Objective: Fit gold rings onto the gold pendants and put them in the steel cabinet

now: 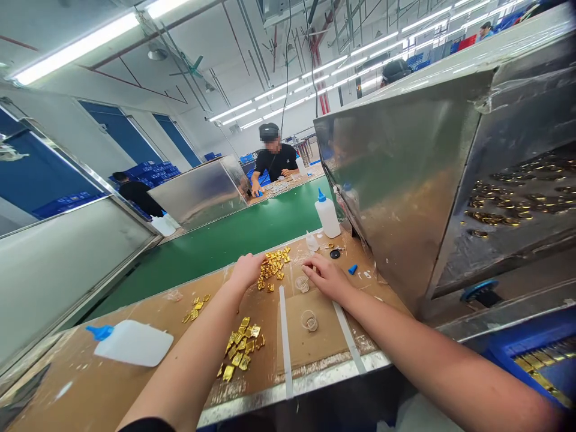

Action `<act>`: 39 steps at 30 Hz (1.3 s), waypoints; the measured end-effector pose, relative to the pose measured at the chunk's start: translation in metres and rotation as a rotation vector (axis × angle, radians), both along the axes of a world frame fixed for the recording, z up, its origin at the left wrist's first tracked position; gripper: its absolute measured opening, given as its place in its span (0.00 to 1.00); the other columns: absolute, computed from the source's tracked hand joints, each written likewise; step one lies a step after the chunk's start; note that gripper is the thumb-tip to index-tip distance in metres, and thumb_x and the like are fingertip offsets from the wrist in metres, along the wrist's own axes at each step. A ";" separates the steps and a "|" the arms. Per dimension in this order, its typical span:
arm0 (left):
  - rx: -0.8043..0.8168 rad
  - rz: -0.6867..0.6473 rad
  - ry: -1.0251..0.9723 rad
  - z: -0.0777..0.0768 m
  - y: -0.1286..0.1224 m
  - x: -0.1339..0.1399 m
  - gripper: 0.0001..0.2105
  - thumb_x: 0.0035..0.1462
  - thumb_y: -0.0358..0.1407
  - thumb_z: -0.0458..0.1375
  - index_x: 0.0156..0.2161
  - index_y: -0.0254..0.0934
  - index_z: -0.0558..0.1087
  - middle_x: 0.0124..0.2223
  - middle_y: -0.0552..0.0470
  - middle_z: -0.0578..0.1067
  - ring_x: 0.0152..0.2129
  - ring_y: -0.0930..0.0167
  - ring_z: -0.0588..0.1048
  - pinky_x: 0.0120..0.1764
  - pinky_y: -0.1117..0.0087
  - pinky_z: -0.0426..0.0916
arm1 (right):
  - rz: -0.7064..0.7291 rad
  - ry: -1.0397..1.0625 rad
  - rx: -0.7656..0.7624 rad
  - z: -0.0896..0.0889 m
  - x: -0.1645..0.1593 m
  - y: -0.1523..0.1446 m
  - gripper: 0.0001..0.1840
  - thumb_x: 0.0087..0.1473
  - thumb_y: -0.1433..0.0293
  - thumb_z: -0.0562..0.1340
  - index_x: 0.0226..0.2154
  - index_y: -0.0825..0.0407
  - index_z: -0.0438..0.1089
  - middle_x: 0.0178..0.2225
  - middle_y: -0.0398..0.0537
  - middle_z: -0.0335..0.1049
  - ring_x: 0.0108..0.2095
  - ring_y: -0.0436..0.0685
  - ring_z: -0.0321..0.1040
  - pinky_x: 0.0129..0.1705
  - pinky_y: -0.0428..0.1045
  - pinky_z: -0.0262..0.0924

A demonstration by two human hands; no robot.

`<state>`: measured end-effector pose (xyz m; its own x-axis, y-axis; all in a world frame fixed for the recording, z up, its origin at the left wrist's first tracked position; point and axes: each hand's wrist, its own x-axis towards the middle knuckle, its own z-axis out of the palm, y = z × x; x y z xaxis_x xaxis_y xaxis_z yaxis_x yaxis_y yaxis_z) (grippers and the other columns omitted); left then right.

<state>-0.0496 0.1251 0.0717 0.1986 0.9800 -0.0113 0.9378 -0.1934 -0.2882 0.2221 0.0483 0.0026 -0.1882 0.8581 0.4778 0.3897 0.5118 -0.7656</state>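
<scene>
My left hand (247, 270) reaches to the left edge of a pile of small gold-coloured metal pieces (275, 264). Its fingers are curled together, and whatever lies between the fingertips is hidden. To the right, the fingers of my right hand (327, 277) are closed in a pinch just above a small clear cup (302, 284). What they grip is too small to name. A second clear round cup (309, 321) stands on a cardboard sheet (294, 348) nearer to me. More gold pieces (243, 345) lie beside my left forearm, and a few others (195, 309) are farther left.
A white squeeze bottle (135, 343) lies at the left; another (327, 216) stands upright behind my right hand, near a small white bottle (312, 241), a black disc (335, 254) and a blue cap (353, 269). Beyond runs a green belt (202, 246). A metal panel (387, 180) rises right. A co-worker (275, 159) sits opposite.
</scene>
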 end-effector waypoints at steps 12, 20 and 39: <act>0.034 -0.014 -0.216 0.037 -0.060 -0.040 0.17 0.66 0.38 0.48 0.52 0.41 0.77 0.47 0.45 0.81 0.45 0.61 0.77 0.47 0.65 0.68 | 0.010 0.028 0.058 -0.008 0.000 0.006 0.11 0.68 0.63 0.57 0.41 0.49 0.74 0.39 0.46 0.72 0.37 0.55 0.68 0.40 0.49 0.58; -0.227 0.022 -0.422 0.015 -0.131 -0.059 0.11 0.59 0.43 0.57 0.38 0.43 0.80 0.42 0.51 0.83 0.38 0.64 0.79 0.40 0.69 0.69 | -0.010 -0.006 0.058 -0.004 0.000 0.002 0.13 0.67 0.61 0.56 0.40 0.49 0.73 0.36 0.47 0.71 0.34 0.55 0.67 0.39 0.50 0.59; -0.222 0.016 -0.504 -0.012 -0.150 -0.041 0.09 0.58 0.45 0.62 0.37 0.42 0.77 0.43 0.50 0.80 0.42 0.62 0.77 0.44 0.65 0.67 | -0.127 -0.373 -0.089 -0.001 -0.004 -0.006 0.22 0.62 0.53 0.61 0.24 0.50 0.65 0.27 0.44 0.70 0.28 0.53 0.62 0.28 0.48 0.41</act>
<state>-0.0902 -0.0244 0.0600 0.2184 0.9677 -0.1255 0.9525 -0.1835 0.2430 0.2181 0.0420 0.0011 -0.2243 0.9205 0.3199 0.7049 0.3800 -0.5990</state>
